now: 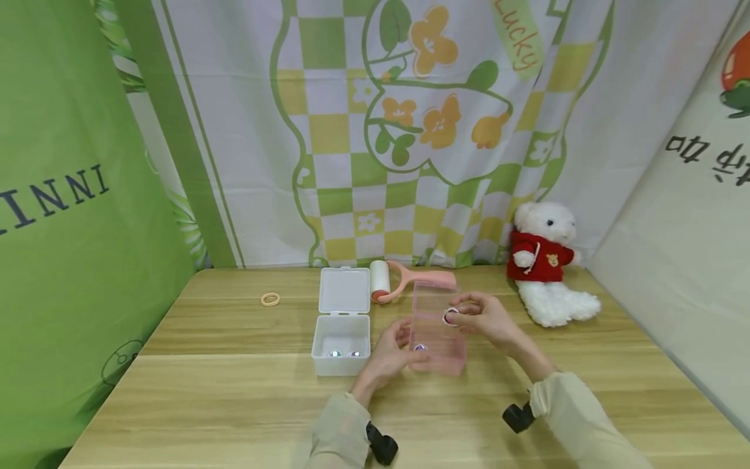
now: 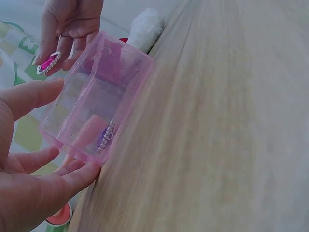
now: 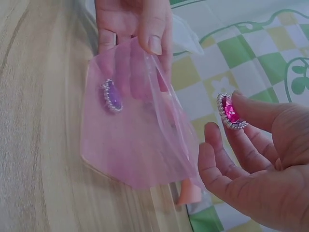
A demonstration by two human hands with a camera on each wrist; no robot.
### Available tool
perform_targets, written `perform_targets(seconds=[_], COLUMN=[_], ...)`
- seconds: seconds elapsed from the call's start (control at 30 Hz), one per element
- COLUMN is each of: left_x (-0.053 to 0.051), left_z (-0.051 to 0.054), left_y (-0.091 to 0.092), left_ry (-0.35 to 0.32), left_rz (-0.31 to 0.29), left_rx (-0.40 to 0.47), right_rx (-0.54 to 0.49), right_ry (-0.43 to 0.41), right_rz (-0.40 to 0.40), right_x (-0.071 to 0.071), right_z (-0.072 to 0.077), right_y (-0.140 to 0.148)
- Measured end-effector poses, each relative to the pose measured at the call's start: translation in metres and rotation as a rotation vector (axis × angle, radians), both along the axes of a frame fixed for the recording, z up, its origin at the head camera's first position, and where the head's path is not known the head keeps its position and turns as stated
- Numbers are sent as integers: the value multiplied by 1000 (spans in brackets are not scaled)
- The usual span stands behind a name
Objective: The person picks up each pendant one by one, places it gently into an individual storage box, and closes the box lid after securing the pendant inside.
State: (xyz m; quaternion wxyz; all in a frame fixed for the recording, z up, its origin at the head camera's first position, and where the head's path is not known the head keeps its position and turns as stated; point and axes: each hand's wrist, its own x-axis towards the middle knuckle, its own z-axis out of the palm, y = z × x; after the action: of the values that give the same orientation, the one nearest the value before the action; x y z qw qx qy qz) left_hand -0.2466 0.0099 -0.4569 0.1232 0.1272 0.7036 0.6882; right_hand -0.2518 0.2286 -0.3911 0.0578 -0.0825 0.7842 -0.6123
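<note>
My right hand (image 1: pixel 489 320) pinches a bright pink gem charm (image 3: pixel 231 110) with a silvery beaded rim between thumb and fingers, above a clear pink plastic box (image 1: pixel 441 363). The box stands with its lid open towards the back. My left hand (image 1: pixel 383 357) holds the box by its left side; in the right wrist view the thumb (image 3: pixel 153 36) lies over the rim and the other fingers show through the pink wall. A purple gem charm (image 3: pixel 112 96), also edged with beads, lies inside the box near the left hand.
Left of the pink box stands an open white box (image 1: pixel 342 369) with two shiny gems inside. Behind are a lint roller (image 1: pixel 380 279) with a pink handle and, at the right, a white plush toy (image 1: pixel 545 257) in red. A small tan ring (image 1: pixel 270 303) lies far left.
</note>
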Motion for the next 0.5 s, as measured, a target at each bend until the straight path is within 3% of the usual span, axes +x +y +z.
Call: perform_targets(seconds=[0.13,0.27,0.5], left_x=[-1,-2,-3], left_z=[-1,-3,-3], left_y=[0,0,1], left_ry=[3,3,15], left_rz=[-7,-4,-2], left_rx=[-3,-7,-9], right_rx=[34,119,399], right_ry=[7,72,253], right_rz=[56,133,297], right_x=[-3,-7,-21], right_z=[-1,0,-3], right_y=[-7,-13,-18])
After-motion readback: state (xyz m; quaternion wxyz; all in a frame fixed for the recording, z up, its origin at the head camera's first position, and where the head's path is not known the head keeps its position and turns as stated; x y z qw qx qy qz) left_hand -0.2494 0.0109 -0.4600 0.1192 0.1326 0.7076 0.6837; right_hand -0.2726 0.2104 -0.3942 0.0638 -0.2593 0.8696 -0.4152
